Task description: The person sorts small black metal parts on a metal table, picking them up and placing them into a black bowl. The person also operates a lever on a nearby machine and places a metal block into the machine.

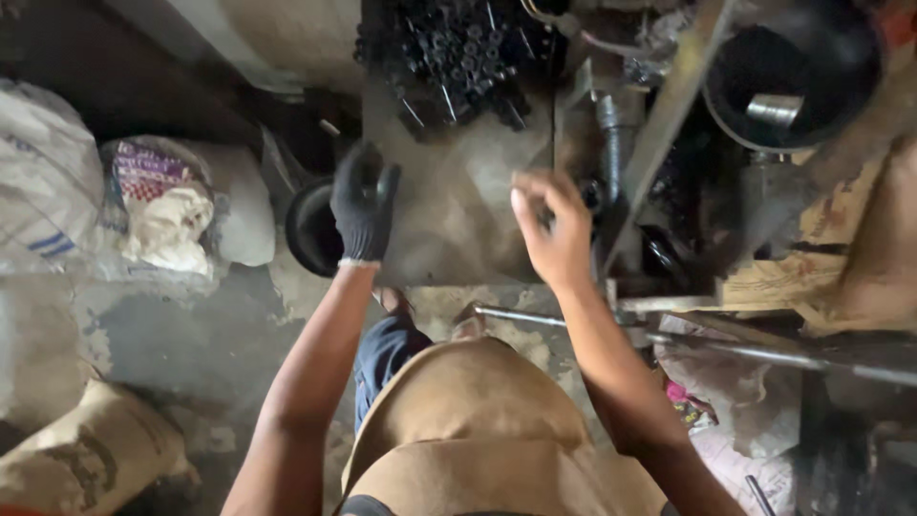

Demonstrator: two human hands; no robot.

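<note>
Seen from the head camera, looking straight down: at the far left lies a large white woven sack with blue stripes (43, 182), and just beside it an open clear plastic bag with a red-and-purple printed label, holding pale lumpy material (167, 205). A tan burlap sack with a dark printed mark (91, 459) sits at the lower left on the stained concrete floor. At the right edge, brown printed cardboard (802, 272) lies under a dark round metal pan (793, 72).

The grey worn metal work plate (458, 220) fills the middle, with a heap of small black metal bolts and pins (458, 53) at its far end. The left hand in a black knit glove (363, 205) hovers over the plate's left edge, fingers loosely curled and holding nothing, above a black round tub (310, 234). The bare right hand (554, 229) is pinched shut at the plate's right edge; whatever it grips is too small to make out. A grey steel rod (726, 349) crosses behind the right forearm.
</note>
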